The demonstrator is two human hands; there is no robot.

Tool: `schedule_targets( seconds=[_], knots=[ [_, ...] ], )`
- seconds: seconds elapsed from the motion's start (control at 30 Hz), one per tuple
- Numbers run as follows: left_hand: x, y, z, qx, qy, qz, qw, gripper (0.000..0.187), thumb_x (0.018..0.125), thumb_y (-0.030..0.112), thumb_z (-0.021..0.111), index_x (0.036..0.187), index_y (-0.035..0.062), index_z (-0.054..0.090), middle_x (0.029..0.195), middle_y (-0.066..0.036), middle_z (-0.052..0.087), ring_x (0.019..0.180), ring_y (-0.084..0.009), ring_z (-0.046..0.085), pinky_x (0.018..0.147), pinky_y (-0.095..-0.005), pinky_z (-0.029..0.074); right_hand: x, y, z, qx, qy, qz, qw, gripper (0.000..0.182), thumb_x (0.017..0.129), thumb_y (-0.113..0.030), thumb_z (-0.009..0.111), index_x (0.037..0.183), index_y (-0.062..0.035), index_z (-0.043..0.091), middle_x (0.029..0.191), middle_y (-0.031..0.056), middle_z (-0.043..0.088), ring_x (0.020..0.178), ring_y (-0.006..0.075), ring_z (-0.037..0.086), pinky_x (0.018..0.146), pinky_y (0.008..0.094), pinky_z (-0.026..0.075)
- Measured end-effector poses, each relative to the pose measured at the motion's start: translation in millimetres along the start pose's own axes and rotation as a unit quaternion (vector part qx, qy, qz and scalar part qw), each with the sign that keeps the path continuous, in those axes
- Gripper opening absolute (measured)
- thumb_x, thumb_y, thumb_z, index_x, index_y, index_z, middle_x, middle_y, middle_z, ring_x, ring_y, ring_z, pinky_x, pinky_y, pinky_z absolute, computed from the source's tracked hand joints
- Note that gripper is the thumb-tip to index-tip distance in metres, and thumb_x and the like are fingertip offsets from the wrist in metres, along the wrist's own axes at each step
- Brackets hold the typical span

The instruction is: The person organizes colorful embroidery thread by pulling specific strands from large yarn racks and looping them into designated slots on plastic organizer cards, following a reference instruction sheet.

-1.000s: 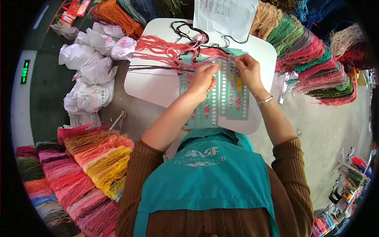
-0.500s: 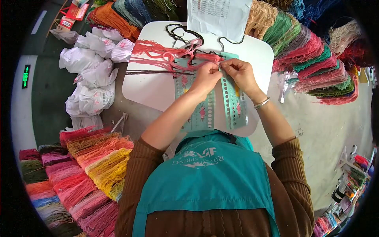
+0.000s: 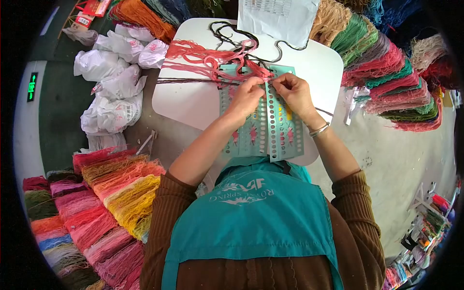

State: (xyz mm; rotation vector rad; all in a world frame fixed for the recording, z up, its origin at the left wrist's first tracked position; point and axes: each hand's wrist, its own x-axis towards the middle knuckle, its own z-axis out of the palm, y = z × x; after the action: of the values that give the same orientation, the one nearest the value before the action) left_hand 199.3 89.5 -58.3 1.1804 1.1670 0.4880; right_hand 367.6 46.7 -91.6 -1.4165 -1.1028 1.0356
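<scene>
My left hand (image 3: pixel 246 100) is closed in a pinch over the top of the left punched card (image 3: pixel 253 145), at the ends of pink thread (image 3: pixel 193 55). Close beside it, my right hand (image 3: pixel 296 96) pinches with thumb and forefinger at the top of the right punched card (image 3: pixel 284 150), where the pink strands reach; the exact grip is too small to see. Both cards are pale green, with rows of round holes and printed pink flowers. Dark thread (image 3: pixel 186 81) runs leftward from the cards, and a black cord (image 3: pixel 224 33) loops above them.
Beneath the cards is a white table (image 3: pixel 179 108). A printed sheet (image 3: pixel 275 21) lies at its far edge. Coloured skeins hang at right (image 3: pixel 386 72) and lower left (image 3: pixel 111 208). White plastic bags (image 3: pixel 113 92) are piled on the left.
The two cards have come closer together, narrowing the gap between them. My fingertips have drawn slightly apart. A dark strand now shows to the right of my right wrist. The view has shifted slightly.
</scene>
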Motion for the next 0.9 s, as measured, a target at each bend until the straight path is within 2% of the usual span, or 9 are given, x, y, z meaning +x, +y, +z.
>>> schedule_targets(
  seconds=[0.27,0.33,0.43,0.47,0.57,0.6,0.73,0.83,0.9],
  knots=[
    [8.0,1.9,0.0,0.001,-0.018,-0.008,1.000,0.017,0.089,0.011,0.058,0.102,0.0005,0.062,0.083,-0.005,0.064,0.067,-0.0099,0.055,0.059,-0.0255,0.044,-1.6,-3.8,2.7,0.029,-0.016,0.008,0.999,0.008,0.084,-0.008,0.067,0.087,-0.0001,0.066,0.071,0.0012,0.064,0.062,0.0039,0.053,0.056,0.0205,0.044],
    [9.7,1.7,1.2,0.030,-0.005,0.027,0.999,0.014,0.088,0.010,0.059,0.097,0.0005,0.064,0.080,-0.005,0.065,0.068,-0.0091,0.057,0.060,-0.0249,0.044,-0.5,-1.0,3.3,0.037,-0.021,0.008,0.999,0.008,0.084,-0.007,0.067,0.087,0.0002,0.066,0.070,0.0010,0.064,0.061,0.0037,0.052,0.055,0.0200,0.043],
    [19.8,-7.3,-5.3,0.125,0.017,0.070,0.990,0.012,0.087,0.010,0.059,0.091,0.0007,0.066,0.077,-0.005,0.066,0.071,-0.0083,0.059,0.063,-0.0242,0.045,0.2,-8.3,1.9,0.006,-0.042,0.029,0.999,0.015,0.082,-0.016,0.070,0.089,-0.0028,0.066,0.069,0.0027,0.064,0.059,0.0092,0.057,0.056,0.0246,0.046],
    [19.7,-6.4,-9.3,0.165,0.025,0.082,0.983,0.012,0.087,0.011,0.060,0.090,0.0008,0.066,0.076,-0.005,0.067,0.072,-0.0081,0.060,0.064,-0.0239,0.045,0.7,-12.3,0.9,-0.076,-0.045,0.024,0.996,0.019,0.081,-0.021,0.071,0.089,-0.0040,0.066,0.069,0.0039,0.064,0.060,0.0128,0.058,0.056,0.0271,0.047],
    [12.0,0.5,-19.6,0.077,0.010,0.087,0.993,0.013,0.088,0.011,0.059,0.091,-0.0001,0.065,0.075,-0.003,0.063,0.067,-0.0103,0.055,0.061,-0.0242,0.043,3.1,-22.8,0.3,-0.257,-0.046,0.009,0.965,0.030,0.078,-0.034,0.071,0.090,-0.0075,0.066,0.069,0.0071,0.065,0.064,0.0225,0.063,0.059,0.0336,0.049],
    [8.2,6.2,-20.2,0.100,-0.011,0.089,0.991,0.015,0.090,0.014,0.059,0.094,0.0010,0.065,0.073,-0.002,0.061,0.056,-0.0068,0.049,0.051,-0.0214,0.038,3.1,-24.3,2.6,-0.277,-0.043,0.007,0.960,0.032,0.077,-0.037,0.071,0.090,-0.0084,0.066,0.069,0.0080,0.065,0.066,0.0251,0.064,0.061,0.0352,0.049],
    [-9.3,24.4,-16.4,-0.031,-0.165,-0.018,0.986,0.017,0.091,0.019,0.057,0.091,0.0046,0.067,0.064,-0.001,0.059,0.052,-0.0038,0.039,0.046,-0.0223,0.030,4.2,-27.5,8.6,-0.323,-0.025,-0.005,0.946,0.040,0.077,-0.045,0.071,0.092,-0.0077,0.065,0.071,0.0107,0.066,0.071,0.0289,0.066,0.062,0.0365,0.049],
    [-3.1,16.7,-12.9,-0.060,-0.104,-0.032,0.992,0.019,0.092,0.019,0.055,0.090,0.0042,0.066,0.064,-0.002,0.060,0.049,-0.0054,0.041,0.046,-0.0242,0.031,14.6,-18.0,3.2,-0.217,-0.022,0.044,0.975,0.045,0.080,-0.049,0.069,0.094,-0.0059,0.064,0.069,0.0097,0.066,0.067,0.0243,0.065,0.062,0.0350,0.049],
    [3.1,12.0,-5.5,0.030,-0.077,0.022,0.996,0.019,0.092,0.019,0.055,0.089,0.0034,0.065,0.064,-0.003,0.061,0.048,-0.0064,0.042,0.046,-0.0257,0.032,19.0,0.0,1.1,-0.104,-0.046,0.038,0.993,0.046,0.083,-0.049,0.067,0.094,-0.0049,0.063,0.068,0.0080,0.066,0.064,0.0196,0.063,0.060,0.0334,0.049]
  ],
)
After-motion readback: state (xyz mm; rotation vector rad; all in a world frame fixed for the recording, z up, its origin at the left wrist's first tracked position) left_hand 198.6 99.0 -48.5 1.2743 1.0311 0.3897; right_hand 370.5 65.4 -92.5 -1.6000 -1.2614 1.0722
